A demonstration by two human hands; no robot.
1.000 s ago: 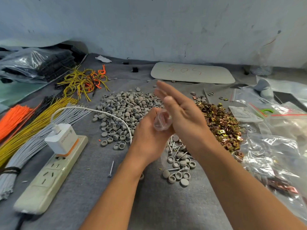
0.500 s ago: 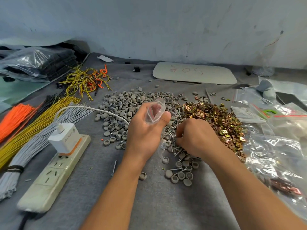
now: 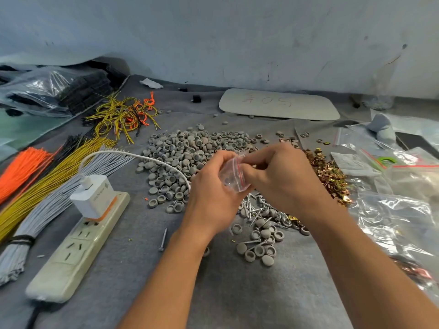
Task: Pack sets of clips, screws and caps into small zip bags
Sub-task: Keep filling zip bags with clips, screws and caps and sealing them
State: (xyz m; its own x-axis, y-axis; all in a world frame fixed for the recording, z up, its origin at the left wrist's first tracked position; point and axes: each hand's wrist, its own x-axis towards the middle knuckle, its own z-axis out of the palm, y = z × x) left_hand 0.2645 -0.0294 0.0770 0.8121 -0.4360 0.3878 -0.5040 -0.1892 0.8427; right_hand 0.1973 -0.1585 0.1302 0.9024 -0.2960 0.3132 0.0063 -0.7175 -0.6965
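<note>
Two hands meet above the middle of a grey felt-covered table. The left hand curls round a small clear zip bag, and the right hand pinches its red-striped mouth between thumb and fingers. The bag is held in the air, clear of the table; what is inside cannot be made out.

Behind the hands lies a broad heap of grey caps. Beneath them is a pile of screws, and a smaller cluster of caps lies nearer the viewer. A heap of gold-coloured clips lies to the right, and one stray screw lies beside the left forearm.

At the left, a power strip carries a white charger, whose cable arcs towards the hands. Beyond the strip lie bundles of grey wires, yellow wires and orange wires, with a loose tangle of wires farther back. A plastic bag of black parts fills the far left corner.

Clear plastic bags cover the right edge. A pale board with red marking lies flat near the scuffed blue-grey wall.
</note>
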